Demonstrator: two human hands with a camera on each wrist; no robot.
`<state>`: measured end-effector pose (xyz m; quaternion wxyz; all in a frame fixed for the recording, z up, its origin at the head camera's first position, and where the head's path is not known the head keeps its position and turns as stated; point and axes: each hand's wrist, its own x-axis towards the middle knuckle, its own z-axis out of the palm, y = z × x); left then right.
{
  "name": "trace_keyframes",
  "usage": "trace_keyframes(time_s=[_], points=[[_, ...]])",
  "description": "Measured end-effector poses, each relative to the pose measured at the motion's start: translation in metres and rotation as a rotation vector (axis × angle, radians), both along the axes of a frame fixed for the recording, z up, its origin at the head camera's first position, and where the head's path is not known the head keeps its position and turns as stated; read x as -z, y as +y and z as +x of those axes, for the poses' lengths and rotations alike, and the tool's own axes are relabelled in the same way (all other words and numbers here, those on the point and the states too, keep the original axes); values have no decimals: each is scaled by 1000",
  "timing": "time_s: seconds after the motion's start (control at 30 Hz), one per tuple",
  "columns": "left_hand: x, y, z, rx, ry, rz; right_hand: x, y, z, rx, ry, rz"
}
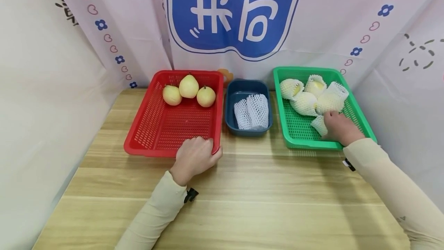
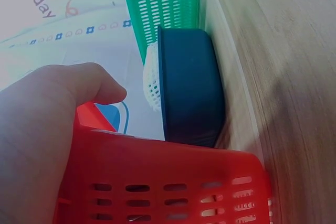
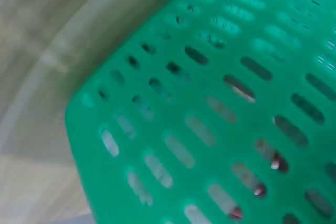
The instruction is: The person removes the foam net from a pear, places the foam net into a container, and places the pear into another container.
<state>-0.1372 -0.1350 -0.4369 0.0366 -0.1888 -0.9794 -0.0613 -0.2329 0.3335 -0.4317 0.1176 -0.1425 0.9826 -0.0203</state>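
Observation:
At the front right corner of the red basket (image 1: 138,142), my left hand (image 1: 195,155) grips the rim. In the left wrist view its thumb (image 2: 94,85) lies above the red rim. Three bare yellow pears (image 1: 189,86) sit at the back of that basket. My right hand (image 1: 341,128) reaches into the green basket (image 1: 286,126) and holds a pear in white foam netting (image 1: 319,125) near the front. Several more netted pears (image 1: 305,103) lie behind it. The right wrist view shows mainly the green basket's slotted wall (image 3: 173,114); fingertips show through some slots.
Between the baskets stands a dark blue bin (image 1: 237,88) with white foam net sleeves (image 1: 258,111) in it. All three containers stand on a wooden table (image 1: 249,203). A printed curtain (image 1: 222,59) hangs close behind them, and white fabric (image 1: 45,126) borders the left side.

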Motion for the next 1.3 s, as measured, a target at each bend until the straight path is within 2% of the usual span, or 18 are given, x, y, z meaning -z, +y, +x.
trace_keyframes(time_s=[0.17,0.3,0.47,0.57,0.63,0.73,0.83,0.9,1.1,1.2,1.3], points=[[1,0,0,2,-2,0,-7,-1,0,3,-1,-83],[0,-1,0,0,3,0,-28,-5,3,-3,27,-157],[-1,-1,1,-6,14,-5,-61,-18,8,-13,181,-280],[-1,-1,0,-6,10,-6,-79,-30,15,-6,282,-346],[-1,0,0,-5,2,-6,-87,-41,23,-6,340,-396],[-1,0,0,-6,-5,-10,-90,-61,35,-38,403,-520],[0,1,0,-5,-5,-10,-84,-83,49,-98,422,-672],[0,0,1,-6,-4,-8,-76,-99,57,-137,398,-759],[0,1,0,1,7,-18,-38,-143,84,-194,206,-962],[1,1,1,3,23,-21,-16,-161,94,-216,102,-998],[0,0,1,-1,36,-19,5,-174,98,-245,42,-958]])
